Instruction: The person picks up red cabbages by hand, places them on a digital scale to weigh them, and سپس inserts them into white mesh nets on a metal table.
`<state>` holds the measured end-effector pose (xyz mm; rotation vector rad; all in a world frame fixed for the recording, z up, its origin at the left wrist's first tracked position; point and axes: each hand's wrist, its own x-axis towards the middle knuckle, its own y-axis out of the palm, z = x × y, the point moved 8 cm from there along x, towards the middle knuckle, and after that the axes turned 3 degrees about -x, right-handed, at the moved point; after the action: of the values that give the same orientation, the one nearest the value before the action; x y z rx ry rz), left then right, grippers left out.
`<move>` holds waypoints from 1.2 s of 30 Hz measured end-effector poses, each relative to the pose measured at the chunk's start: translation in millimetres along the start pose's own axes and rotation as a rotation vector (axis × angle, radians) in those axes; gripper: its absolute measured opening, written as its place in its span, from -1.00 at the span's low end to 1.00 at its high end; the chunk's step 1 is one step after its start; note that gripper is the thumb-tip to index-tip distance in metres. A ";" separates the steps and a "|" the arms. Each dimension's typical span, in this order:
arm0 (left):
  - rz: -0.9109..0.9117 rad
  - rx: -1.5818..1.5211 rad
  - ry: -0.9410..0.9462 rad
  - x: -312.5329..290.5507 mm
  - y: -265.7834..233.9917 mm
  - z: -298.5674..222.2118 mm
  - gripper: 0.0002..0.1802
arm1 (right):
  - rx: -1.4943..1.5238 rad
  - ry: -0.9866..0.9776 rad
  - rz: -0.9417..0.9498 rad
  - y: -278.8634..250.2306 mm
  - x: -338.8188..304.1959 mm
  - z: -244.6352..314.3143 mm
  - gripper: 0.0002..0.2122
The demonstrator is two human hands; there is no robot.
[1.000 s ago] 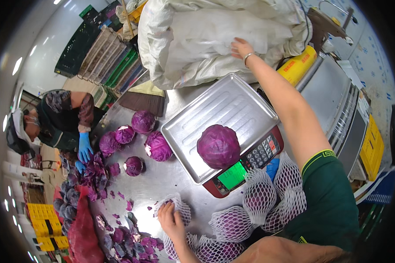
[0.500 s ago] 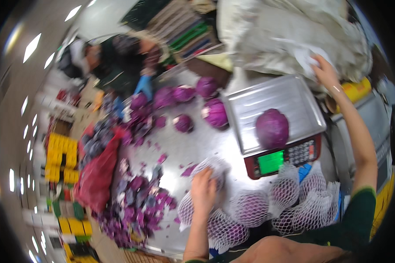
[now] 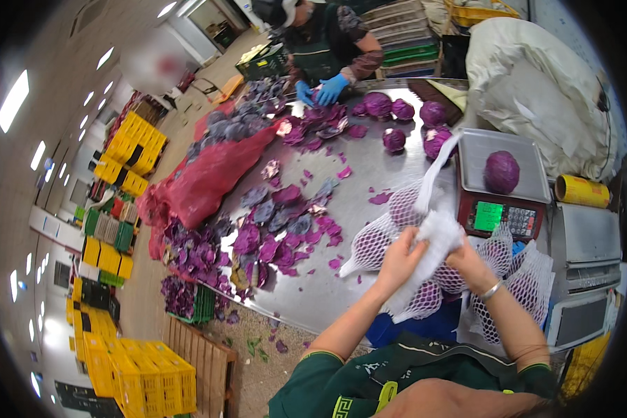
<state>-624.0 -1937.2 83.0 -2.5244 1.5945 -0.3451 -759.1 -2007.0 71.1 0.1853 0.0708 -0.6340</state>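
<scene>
My left hand (image 3: 401,259) and my right hand (image 3: 469,267) are closed on a white foam net sleeve (image 3: 436,244), bunched between them, with one end reaching up toward the scale. Beside the sleeve, several red cabbages in white foam nets (image 3: 369,245) lie on the metal table (image 3: 292,298); part of them is hidden under my hands and forearms. A bare red cabbage (image 3: 502,172) rests on the pan of the red digital scale (image 3: 528,218), just beyond my right hand.
Loose purple leaves (image 3: 279,233) cover the table's left side, beside a red mesh sack (image 3: 209,182). Bare red cabbages (image 3: 378,104) line the far edge, near a co-worker's blue-gloved hands (image 3: 332,90). A large white sack (image 3: 536,90) stands behind the scale.
My right hand has come from the white sack to the front of the table, with white netting. My left hand has left the netted cabbage and joined it. The view has swung left.
</scene>
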 end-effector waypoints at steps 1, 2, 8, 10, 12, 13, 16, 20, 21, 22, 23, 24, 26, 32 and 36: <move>0.038 0.004 -0.037 -10.9 4.5 -0.2 -0.76 | 0.022 0.065 0.037 13.4 -6.1 -18.2 -0.37; 0.060 -0.006 0.105 -22.4 4.5 -0.3 -0.75 | -0.117 -0.050 0.018 19.7 -5.3 -7.9 -0.45; -0.219 -0.042 -0.244 -36.6 -95.7 33.4 -0.79 | -0.480 0.090 -0.047 14.5 1.3 -0.5 -0.69; -0.120 0.548 0.429 -15.6 -52.2 -66.3 -0.71 | -0.550 0.077 -0.045 23.5 11.5 -11.7 -0.69; 0.059 0.725 0.821 -19.3 -17.7 -97.1 -0.57 | -0.669 -0.169 -0.001 40.1 11.2 1.9 -0.65; 0.206 0.761 0.818 -10.3 -12.3 -85.7 -0.65 | -0.547 -0.132 0.002 41.0 6.2 7.4 -0.65; 0.018 0.103 0.176 19.7 -50.2 -9.2 -0.80 | -0.312 -0.140 -0.037 28.8 -3.4 17.1 -0.52; -0.154 -0.938 -0.050 52.1 -74.7 53.6 -0.60 | -0.807 0.229 -0.023 6.5 18.1 -4.9 -0.19; 0.215 -1.282 0.128 56.4 -60.2 30.0 -0.57 | -0.904 0.059 -0.168 -4.5 22.1 -0.4 -0.15; 0.109 -1.358 -0.013 48.2 -48.2 48.1 -0.54 | -0.930 -0.227 -0.272 -3.3 26.2 2.9 -0.20; 0.204 -1.415 -0.136 34.7 -15.0 50.4 -0.50 | -0.948 -0.509 -0.374 -2.8 22.1 7.6 -0.23; 0.375 -1.412 -0.241 16.5 15.6 47.5 -0.46 | -0.533 -0.355 -0.096 10.8 37.1 -6.1 -0.27; 0.590 -1.223 -0.262 -4.6 57.1 31.3 -0.38 | 0.095 0.219 0.368 48.4 26.2 -7.4 -0.39; -0.208 0.471 0.613 22.3 29.7 -38.4 -0.79 | -0.326 -0.282 -0.287 3.9 13.6 -14.8 -0.65; 0.158 -0.516 -0.320 22.4 30.9 46.5 -0.67 | -0.001 -0.088 -0.085 -18.6 -6.5 -9.5 -0.59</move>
<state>-629.4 -1971.0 33.5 -2.5778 1.9128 0.5287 -775.4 -2016.1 59.7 0.1542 -0.0057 -0.7261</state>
